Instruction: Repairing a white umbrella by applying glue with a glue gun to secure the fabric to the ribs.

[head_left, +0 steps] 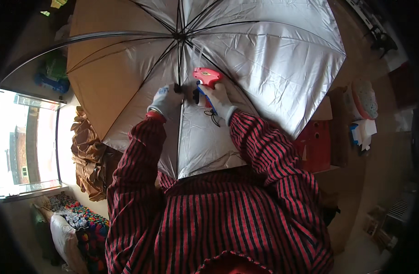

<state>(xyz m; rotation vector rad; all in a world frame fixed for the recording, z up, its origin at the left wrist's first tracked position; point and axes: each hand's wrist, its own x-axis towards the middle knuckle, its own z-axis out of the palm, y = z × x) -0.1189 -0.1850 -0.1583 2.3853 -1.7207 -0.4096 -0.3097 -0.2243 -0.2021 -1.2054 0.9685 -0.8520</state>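
Far left: a bright window (29, 141) and, beside it, crumpled brown paper (88, 160). Below the paper is a pile of coloured cloth (84, 217).

Centre: 1 open umbrella (273, 68), silver inner side facing the wearer, lower edge near the chest. Its shaft (91, 35) runs from the left to the hub (178, 36); the ribs fan out from there.

Left hand (164, 100): gloved, at the middle panels, below the hub. The fingers are curled in toward 1 rib (179, 68), with a small dark piece (177, 88) at the fingertips. Whether they pinch this piece, the rib or the cloth cannot be told.

Right hand (218, 98): gloved, wrapped around the grip of 1 red gun-shaped tool (207, 75), probably a tag gun. The tool stands to the right of the rib, apart from the left fingertips. Whether the trigger is pressed cannot be told.

Right: 1 red box (316, 146) beyond the umbrella edge.

Step in hand: judged to be fastening work at the rib, with the left hand steadying the spot. The next move calls for a steady left hold, the tool tip aligned with that spot, and the left fingertips kept out of its line.
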